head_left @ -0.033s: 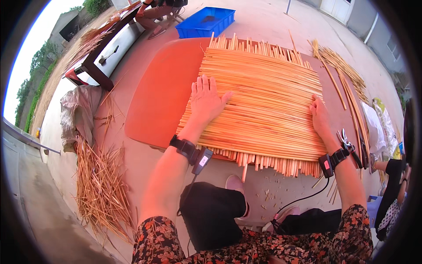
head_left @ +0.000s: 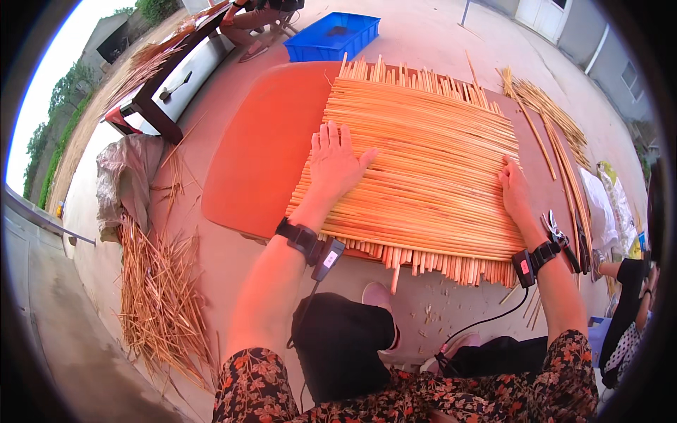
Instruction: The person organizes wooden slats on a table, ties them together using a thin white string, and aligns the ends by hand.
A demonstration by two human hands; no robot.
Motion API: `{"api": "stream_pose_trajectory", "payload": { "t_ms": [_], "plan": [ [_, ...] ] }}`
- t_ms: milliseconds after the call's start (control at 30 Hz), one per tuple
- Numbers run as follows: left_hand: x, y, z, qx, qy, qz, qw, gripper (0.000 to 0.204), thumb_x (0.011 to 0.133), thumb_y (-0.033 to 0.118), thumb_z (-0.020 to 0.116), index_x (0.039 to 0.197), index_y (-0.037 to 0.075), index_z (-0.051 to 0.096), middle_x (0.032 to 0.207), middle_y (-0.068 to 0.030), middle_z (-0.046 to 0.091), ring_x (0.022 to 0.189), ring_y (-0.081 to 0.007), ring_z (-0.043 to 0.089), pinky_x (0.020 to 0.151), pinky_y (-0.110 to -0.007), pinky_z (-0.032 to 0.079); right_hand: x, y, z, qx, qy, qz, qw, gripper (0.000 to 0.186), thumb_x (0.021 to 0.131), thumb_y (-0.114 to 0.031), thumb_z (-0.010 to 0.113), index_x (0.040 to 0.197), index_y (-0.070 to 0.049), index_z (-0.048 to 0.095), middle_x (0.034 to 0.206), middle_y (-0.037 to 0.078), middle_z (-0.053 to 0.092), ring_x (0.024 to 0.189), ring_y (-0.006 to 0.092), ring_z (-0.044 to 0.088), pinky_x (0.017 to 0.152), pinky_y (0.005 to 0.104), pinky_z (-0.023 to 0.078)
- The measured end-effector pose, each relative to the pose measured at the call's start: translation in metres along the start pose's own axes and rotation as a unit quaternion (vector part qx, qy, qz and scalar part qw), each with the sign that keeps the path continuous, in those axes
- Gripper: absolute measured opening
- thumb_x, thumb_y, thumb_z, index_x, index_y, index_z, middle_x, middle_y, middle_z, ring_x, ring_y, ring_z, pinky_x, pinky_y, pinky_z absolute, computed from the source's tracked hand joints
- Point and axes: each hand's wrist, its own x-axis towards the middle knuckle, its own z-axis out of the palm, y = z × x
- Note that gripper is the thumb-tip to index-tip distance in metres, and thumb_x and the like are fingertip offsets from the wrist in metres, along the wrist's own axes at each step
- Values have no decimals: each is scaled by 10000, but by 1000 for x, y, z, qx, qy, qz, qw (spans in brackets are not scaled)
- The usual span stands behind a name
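Note:
A mat of pale, straight sticks (head_left: pixel 416 197) lies on an orange-red board (head_left: pixel 254 141), its layers crossed, with uneven stick ends jutting out along the far and near edges. My left hand (head_left: pixel 335 166) rests flat on the mat's left part, fingers apart. At the mat's right edge my right hand (head_left: pixel 515 185) has its fingers curled on the edge sticks. Pruning shears (head_left: pixel 557 236) lie just right of my right forearm, beside a few long loose sticks (head_left: pixel 568 176).
A blue crate (head_left: pixel 317 46) stands behind the board. At left are a dark-framed table (head_left: pixel 159 116), a sack (head_left: pixel 127 173) and a straw heap (head_left: pixel 162 303). More sticks (head_left: pixel 553 113) and white sacks (head_left: pixel 603 204) lie at right. People's legs (head_left: pixel 250 32) show at back left and right edge (head_left: pixel 610 282).

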Motion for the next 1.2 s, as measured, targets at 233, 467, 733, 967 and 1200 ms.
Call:
{"api": "stream_pose_trajectory", "payload": {
  "t_ms": [233,467,733,967,1200],
  "plan": [
    [-7,-27,4,14,64,22,998,846,963,609,409,1429,-97,376,1494,-300,347,1416,-417,282,1179,-487,190,-7,-22,14,7,7,-4,1000,117,948,-72,534,898,-23,440,1281,200,595,965,373,574,844,420,459],
    [-7,-36,-1,18,50,9,999,840,966,608,394,1437,-88,375,1504,-297,335,1430,-409,256,1182,-486,157,-8,-30,22,-15,5,11,1000,102,949,-71,532,906,-29,449,1347,196,562,979,370,576,840,425,455],
    [50,-18,-21,38,10,30,999,856,980,624,318,1484,-68,309,1567,-256,260,1486,-374,165,1203,-482,91,-3,-18,25,-47,31,-20,998,168,958,-91,526,1112,-26,540,1018,142,610,894,335,561,819,413,454],
    [79,-35,29,-36,-20,7,999,843,977,624,331,1504,-32,294,1579,-211,271,1493,-323,175,1207,-467,104,5,-39,40,-60,8,-12,998,454,965,-93,523,1412,-38,459,855,95,509,870,269,550,815,371,454],
    [83,-38,30,-34,-8,6,999,857,967,637,342,1506,-27,294,1578,-205,280,1492,-322,181,1206,-450,116,10,-39,40,-69,11,-14,997,455,966,-94,525,1414,-41,460,857,84,508,871,256,554,824,359,453]
  ]
}}
